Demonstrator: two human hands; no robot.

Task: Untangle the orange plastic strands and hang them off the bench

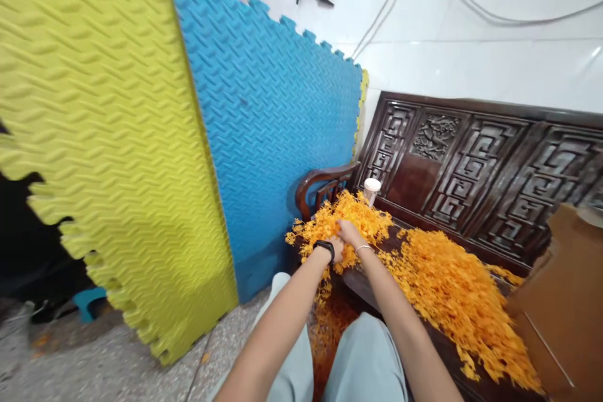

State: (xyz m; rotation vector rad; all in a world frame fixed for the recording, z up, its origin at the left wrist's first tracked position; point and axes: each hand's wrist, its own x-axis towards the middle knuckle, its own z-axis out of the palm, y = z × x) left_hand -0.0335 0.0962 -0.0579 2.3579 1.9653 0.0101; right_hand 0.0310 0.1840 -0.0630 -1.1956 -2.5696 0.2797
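Observation:
A heap of orange artificial leaves lies at the left end of a dark wooden bench. Both hands are in this heap, close together. My left hand, with a black band on the wrist, is curled around some of the leaves; its fingertips are partly hidden. Just beyond it, my right hand, wearing a thin bracelet, has its fingers closed on orange leaves too. A larger pile of the same orange leaves spreads along the seat to the right. Strands hang over the bench's front edge between my legs.
A white-lidded container stands behind the heap, by the carved backrest. The curved armrest is at the left. A cardboard box sits at the right. Blue and yellow foam mats stand upright on the left.

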